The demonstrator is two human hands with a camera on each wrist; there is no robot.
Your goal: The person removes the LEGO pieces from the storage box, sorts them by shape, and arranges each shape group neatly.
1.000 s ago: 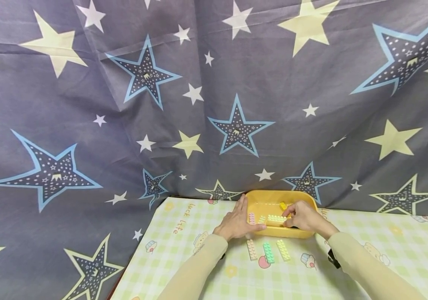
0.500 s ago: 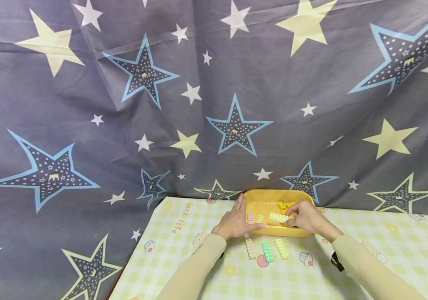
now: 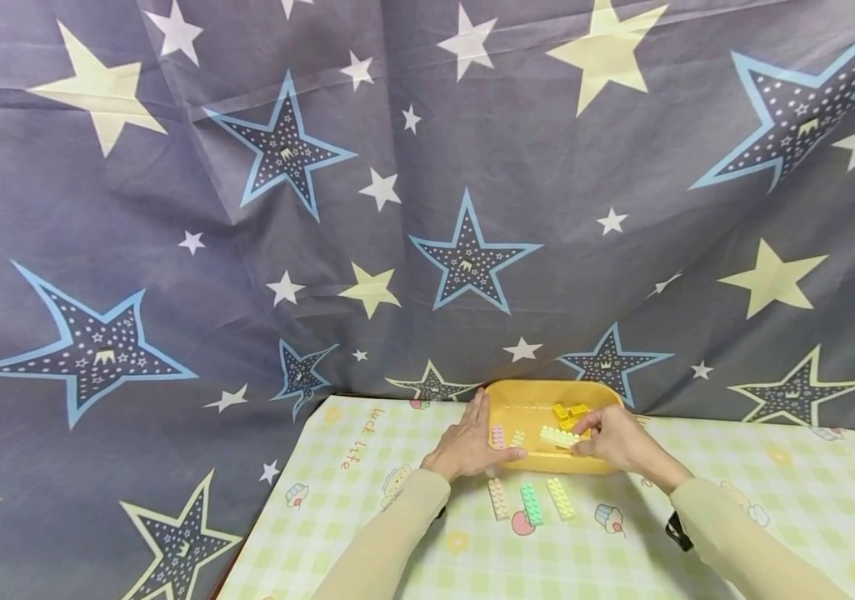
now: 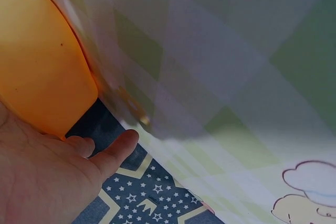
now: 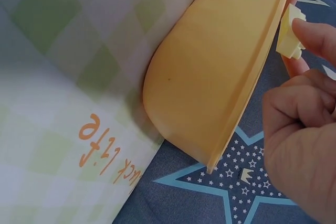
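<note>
My right hand pinches a long pale yellow toy brick between thumb and finger, over the yellow plastic tub. In the right wrist view the brick shows end-on beside the tub's rim. My left hand rests against the tub's left side, fingers extended, thumb along the front rim. Inside the tub are a pink brick, a small pale brick and several deep yellow bricks, partly hidden by the right hand.
In front of the tub lie a peach brick, a green brick and a pale yellow brick, side by side on the checked tablecloth. A star-patterned curtain hangs right behind the tub.
My right hand has shifted slightly right with the long pale yellow brick, which now tilts. More deep yellow bricks show behind it. The left hand has stayed at the tub's side.
</note>
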